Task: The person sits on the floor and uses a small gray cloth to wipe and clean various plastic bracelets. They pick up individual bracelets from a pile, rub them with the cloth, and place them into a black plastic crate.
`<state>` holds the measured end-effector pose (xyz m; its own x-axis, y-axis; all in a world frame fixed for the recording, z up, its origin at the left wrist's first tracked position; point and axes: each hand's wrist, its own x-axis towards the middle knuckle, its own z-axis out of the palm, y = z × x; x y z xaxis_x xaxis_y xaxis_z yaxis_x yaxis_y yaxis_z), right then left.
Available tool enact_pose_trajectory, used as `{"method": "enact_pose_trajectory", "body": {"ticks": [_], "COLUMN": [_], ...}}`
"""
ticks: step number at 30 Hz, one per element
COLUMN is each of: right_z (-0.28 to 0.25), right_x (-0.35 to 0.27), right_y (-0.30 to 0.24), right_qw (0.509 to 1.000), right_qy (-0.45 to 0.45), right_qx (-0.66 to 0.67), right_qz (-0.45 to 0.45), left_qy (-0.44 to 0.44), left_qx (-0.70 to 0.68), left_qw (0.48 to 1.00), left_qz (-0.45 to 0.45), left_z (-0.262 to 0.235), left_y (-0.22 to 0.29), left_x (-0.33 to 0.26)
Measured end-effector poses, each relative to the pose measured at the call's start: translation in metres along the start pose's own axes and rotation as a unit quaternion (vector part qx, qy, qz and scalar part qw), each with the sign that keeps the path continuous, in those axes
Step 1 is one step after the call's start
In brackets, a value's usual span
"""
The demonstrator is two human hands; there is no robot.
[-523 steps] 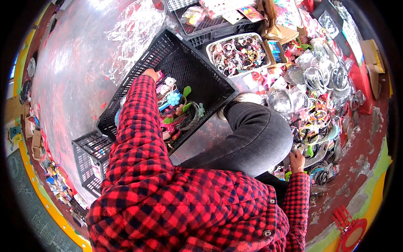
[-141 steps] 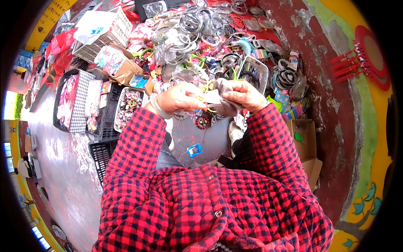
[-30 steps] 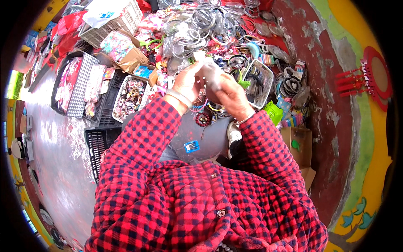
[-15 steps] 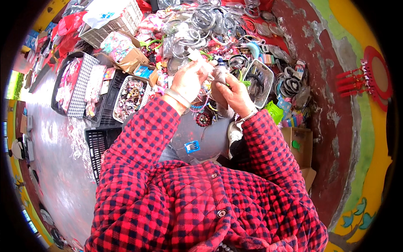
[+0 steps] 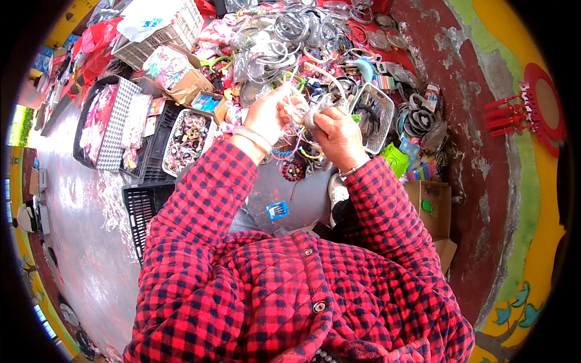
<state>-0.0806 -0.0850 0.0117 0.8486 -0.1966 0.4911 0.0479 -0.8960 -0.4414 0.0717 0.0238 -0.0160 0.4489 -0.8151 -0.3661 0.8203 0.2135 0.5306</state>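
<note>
Both of my hands are raised close together over a heap of hair accessories. My left hand point(image 5: 270, 113) has its fingers curled round a whitish, partly see-through piece point(image 5: 295, 103) that looks like plastic film. Beside it my right hand point(image 5: 339, 134), back upward, pinches a grey, fluffy-looking headband point(image 5: 311, 115). A pale curved band point(image 5: 331, 78) arches above the right hand and seems to belong to it, though the fingers hide the join. Just below the hands lies a dark red beaded bracelet point(image 5: 293, 170).
Many bagged headbands point(image 5: 296, 27) lie at the back. To the left are a white basket of hair ties point(image 5: 169, 158), a black crate point(image 5: 128, 196) and a cardboard box point(image 5: 189, 91). On the right are another white basket point(image 5: 387, 100) and a worn red wall point(image 5: 478, 151). A blue card point(image 5: 277, 210) lies nearer.
My right hand has turned its back upward and moved slightly down. The pale curved band now shows above it, and the grey fluffy piece is bunched between the hands. My left hand has lowered a little.
</note>
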Motion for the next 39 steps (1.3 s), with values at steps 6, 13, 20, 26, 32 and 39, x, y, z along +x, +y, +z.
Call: {"method": "enact_pose_trajectory", "body": {"ticks": [6, 13, 20, 26, 32, 39], "right_z": [-0.002, -0.002, -0.003, -0.01, -0.013, -0.015], "right_x": [-0.001, -0.004, -0.003, 0.0, -0.002, -0.003], "right_y": [-0.001, -0.003, -0.006, -0.007, -0.006, -0.002], "right_qw": [0.999, 0.999, 0.998, 0.999, 0.997, 0.995], "right_qy": [-0.021, -0.014, -0.017, -0.027, -0.041, -0.047], "right_qx": [-0.032, -0.037, -0.054, -0.031, -0.013, 0.0], "right_qz": [-0.004, -0.007, -0.015, -0.036, -0.061, -0.084], "left_qy": [0.014, -0.008, -0.054, -0.068, -0.079, -0.072], "left_qx": [0.163, 0.172, 0.201, 0.274, 0.352, 0.37], "left_qw": [0.985, 0.983, 0.975, 0.958, 0.932, 0.926], "left_qz": [0.055, 0.061, 0.081, 0.049, 0.042, 0.019], "left_z": [0.009, 0.023, 0.019, 0.026, 0.021, 0.017], "left_y": [0.001, -0.005, -0.005, 0.012, 0.032, 0.047], "left_x": [-0.009, -0.017, -0.01, -0.015, -0.018, -0.023]}}
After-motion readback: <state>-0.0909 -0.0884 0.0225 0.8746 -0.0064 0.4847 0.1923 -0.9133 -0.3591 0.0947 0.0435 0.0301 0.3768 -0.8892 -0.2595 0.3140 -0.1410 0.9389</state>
